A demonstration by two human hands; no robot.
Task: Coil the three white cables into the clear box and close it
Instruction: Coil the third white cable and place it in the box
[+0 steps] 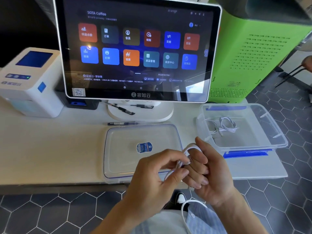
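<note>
The clear box (276,137) with blue clips stands open at the counter's right end. Two coiled white cables (226,125) lie inside it. Its clear lid (118,149) lies flat on the counter to the left of the box, a blue sticker at its middle. Both hands hold a third white cable (190,148) in front of the lid: my right hand (211,169) has loops of it wound around the fingers, and my left hand (157,176) pinches the strand beside them. The cable's loose end (184,213) hangs down below my hands.
A large touch-screen terminal (138,48) stands behind the lid, with pens (123,123) at its base. A white receipt printer (28,81) sits at the left. A green cabinet (253,53) stands behind the box. The counter edge runs just under my hands, with tiled floor below.
</note>
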